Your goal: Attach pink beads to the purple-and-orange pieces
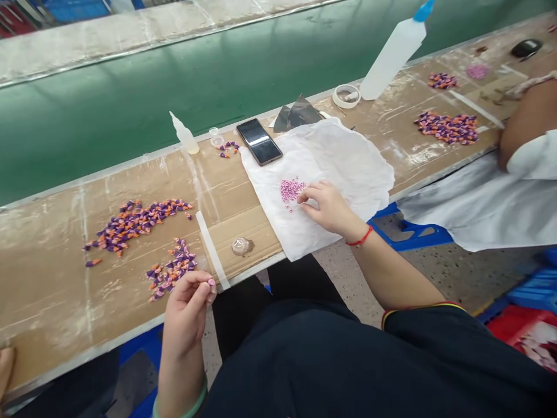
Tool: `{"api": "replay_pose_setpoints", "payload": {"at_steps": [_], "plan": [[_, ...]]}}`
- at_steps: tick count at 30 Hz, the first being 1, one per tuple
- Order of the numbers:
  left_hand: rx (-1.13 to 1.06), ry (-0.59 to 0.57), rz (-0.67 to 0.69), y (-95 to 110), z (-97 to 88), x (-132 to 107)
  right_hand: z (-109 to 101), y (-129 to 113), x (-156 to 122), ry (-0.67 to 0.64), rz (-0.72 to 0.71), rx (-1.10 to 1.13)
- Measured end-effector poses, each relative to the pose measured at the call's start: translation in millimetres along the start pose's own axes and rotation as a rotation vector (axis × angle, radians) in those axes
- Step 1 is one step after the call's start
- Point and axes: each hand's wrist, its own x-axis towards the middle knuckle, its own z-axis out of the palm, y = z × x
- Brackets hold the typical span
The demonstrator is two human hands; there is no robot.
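Observation:
Between the thumb and forefinger of my left hand (pixel 190 305) is a small pink piece (pixel 211 283), possibly one of the little purple, orange and pink pieces; most of it is hidden by the fingers. That hand is beside the smaller pile of these pieces (pixel 174 267), at the table's near edge. My right hand (pixel 328 208) is over the white cloth, its thumb and fingertips drawn together at the edge of a scatter of tiny pink beads (pixel 291 190). Whatever lies in its fingertips is too small to make out.
A larger pile (pixel 134 223) lies left. Around the white cloth (pixel 357 151) are a phone (pixel 260 141), small glue bottle (pixel 186 134), clear round cap (pixel 241 245), tape roll (pixel 347 96) and tall leaning bottle (pixel 394 55). Another person's arm (pixel 528 113) rests at right.

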Motion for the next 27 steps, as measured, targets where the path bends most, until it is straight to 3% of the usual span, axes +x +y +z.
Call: {"api": "replay_pose_setpoints", "payload": {"at_steps": [6, 27], "plan": [[0.023, -0.001, -0.008, 0.4, 4.0, 0.4, 7.6, -3.1, 4.0, -0.067, -0.048, -0.003], [0.005, 0.025, -0.066, -3.0, 2.1, 1.2, 10.6, -3.0, 15.6, -0.093, -0.086, -0.127]]}}
